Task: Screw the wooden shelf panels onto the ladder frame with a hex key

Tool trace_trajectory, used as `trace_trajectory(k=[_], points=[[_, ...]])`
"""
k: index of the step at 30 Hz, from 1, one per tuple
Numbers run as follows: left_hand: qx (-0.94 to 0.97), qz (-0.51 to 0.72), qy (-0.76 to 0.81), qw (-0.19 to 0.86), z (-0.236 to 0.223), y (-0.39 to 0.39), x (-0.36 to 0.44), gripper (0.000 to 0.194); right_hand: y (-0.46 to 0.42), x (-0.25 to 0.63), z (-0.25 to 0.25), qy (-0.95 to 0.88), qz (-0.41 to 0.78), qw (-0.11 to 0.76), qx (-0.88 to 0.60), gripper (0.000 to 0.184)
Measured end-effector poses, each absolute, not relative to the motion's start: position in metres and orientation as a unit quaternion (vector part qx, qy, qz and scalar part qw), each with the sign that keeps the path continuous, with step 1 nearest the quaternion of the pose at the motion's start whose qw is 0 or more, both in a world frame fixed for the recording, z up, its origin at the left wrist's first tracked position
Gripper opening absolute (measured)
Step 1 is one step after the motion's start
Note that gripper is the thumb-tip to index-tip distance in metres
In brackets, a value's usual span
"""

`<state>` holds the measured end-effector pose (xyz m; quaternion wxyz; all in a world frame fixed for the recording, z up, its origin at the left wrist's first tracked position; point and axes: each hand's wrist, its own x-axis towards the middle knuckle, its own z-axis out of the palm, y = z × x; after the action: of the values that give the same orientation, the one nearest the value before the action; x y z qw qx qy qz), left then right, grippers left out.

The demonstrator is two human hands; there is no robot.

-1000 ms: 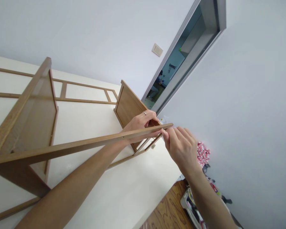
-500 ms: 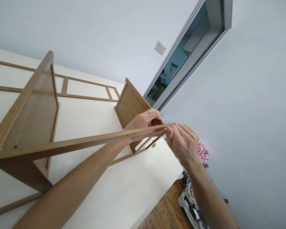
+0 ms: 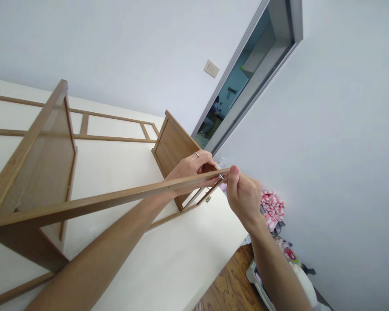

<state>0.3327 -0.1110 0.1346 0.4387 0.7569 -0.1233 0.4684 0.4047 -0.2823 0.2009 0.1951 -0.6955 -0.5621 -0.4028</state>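
Note:
A long wooden rail (image 3: 123, 190) crosses the view, joined at the left to a wooden panel (image 3: 48, 160). My left hand (image 3: 194, 166), a ring on one finger, reaches beneath the rail and is closed on the wooden frame near the rail's far end; its fingertips are partly hidden. Behind it stands a second wooden panel (image 3: 173, 147). At the rail's end my right hand (image 3: 244, 194) is closed, thumb up, on a thin metal hex key (image 3: 221, 176), mostly covered by the fingers.
A wooden ladder-like frame (image 3: 113, 138) lies along the back of the white table (image 3: 188, 246). Small brass-coloured hardware (image 3: 208, 199) rests near the rail. Beyond the table edge are a toolbox (image 3: 257, 280) and a red-and-white cloth (image 3: 272, 207). A person (image 3: 210, 119) sits beyond the doorway.
My right hand has turned, its thumb now pointing up, and more of the metal shows at the rail's end. My left hand keeps its hold. The view has shifted slightly.

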Motion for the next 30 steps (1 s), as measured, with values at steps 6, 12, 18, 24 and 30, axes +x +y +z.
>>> trace_trajectory(k=[6,12,18,24,30], points=[[0.757,0.472,-0.119,0.435,0.136,-0.11,0.331,0.023,-0.284,0.404,0.205,-0.568,-0.407,0.203,-0.685,0.044],[0.758,0.474,-0.116,0.433,0.138,-0.111,0.33,0.025,-0.285,0.395,0.209,-0.554,-0.356,0.25,-0.71,0.031],[0.751,0.488,-0.132,0.426,0.137,-0.112,0.331,0.022,-0.28,0.399,0.205,-0.548,-0.349,0.252,-0.718,0.038],[0.742,0.499,-0.132,0.428,0.133,-0.112,0.334,0.021,-0.272,0.405,0.193,-0.512,-0.339,0.314,-0.724,0.039],[0.745,0.486,-0.119,0.441,0.133,-0.111,0.335,0.025,-0.271,0.407,0.185,-0.5,-0.279,0.374,-0.729,0.042]])
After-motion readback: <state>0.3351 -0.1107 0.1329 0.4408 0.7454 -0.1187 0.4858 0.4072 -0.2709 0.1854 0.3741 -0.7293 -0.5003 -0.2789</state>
